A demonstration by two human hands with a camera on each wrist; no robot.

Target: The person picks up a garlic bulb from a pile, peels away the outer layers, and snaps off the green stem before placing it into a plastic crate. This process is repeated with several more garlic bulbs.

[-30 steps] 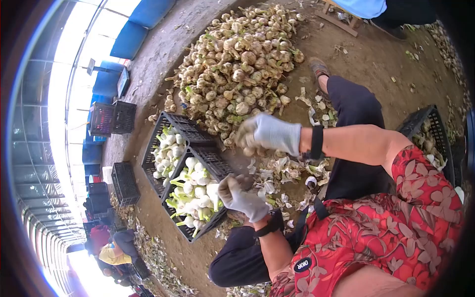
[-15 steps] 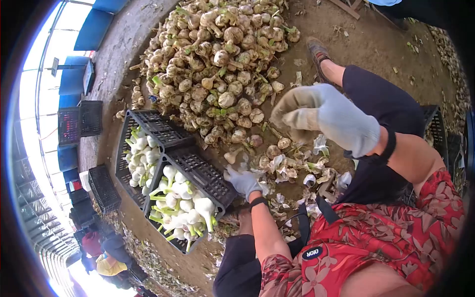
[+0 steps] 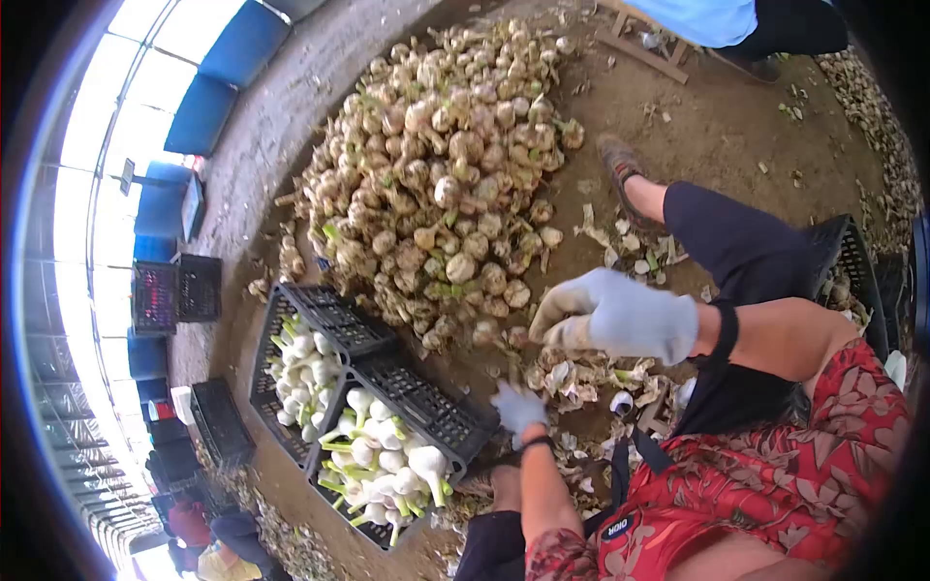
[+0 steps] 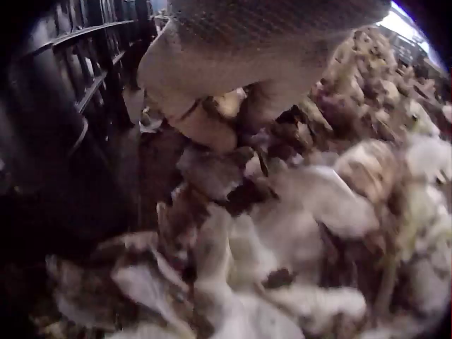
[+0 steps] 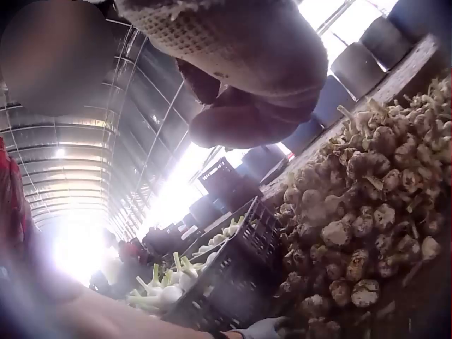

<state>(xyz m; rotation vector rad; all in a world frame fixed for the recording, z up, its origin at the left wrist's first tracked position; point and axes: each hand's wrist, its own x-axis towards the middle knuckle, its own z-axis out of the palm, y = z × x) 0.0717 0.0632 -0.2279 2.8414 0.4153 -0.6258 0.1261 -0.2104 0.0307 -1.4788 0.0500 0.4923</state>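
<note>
My left hand [image 3: 519,409], in a pale glove, is low beside the crate [image 3: 421,402] at the near edge of the garlic pile [image 3: 436,184]. In the left wrist view its fingers [image 4: 272,99] and thumb curl round a pale garlic bulb [image 4: 229,103], mostly hidden. My gloved right hand [image 3: 620,315] is raised over the garlic skins [image 3: 572,378], fingers curled toward the thumb. The right wrist view shows that hand [image 5: 240,63] curled too, with a dark patch inside the curl and no clear object. White trimmed garlic [image 3: 387,460] with green stems lies in the crate.
A second crate [image 3: 262,373] of white garlic adjoins the first. Another crate [image 3: 852,261] stands by my leg at the right. Black crates [image 3: 221,421] are at the left, and a person in blue [image 3: 707,19] is at the top.
My left hand has moved from above the white garlic, across the crate edge, down to the ground by the pile. The right hand has moved away from the pile toward my body.
</note>
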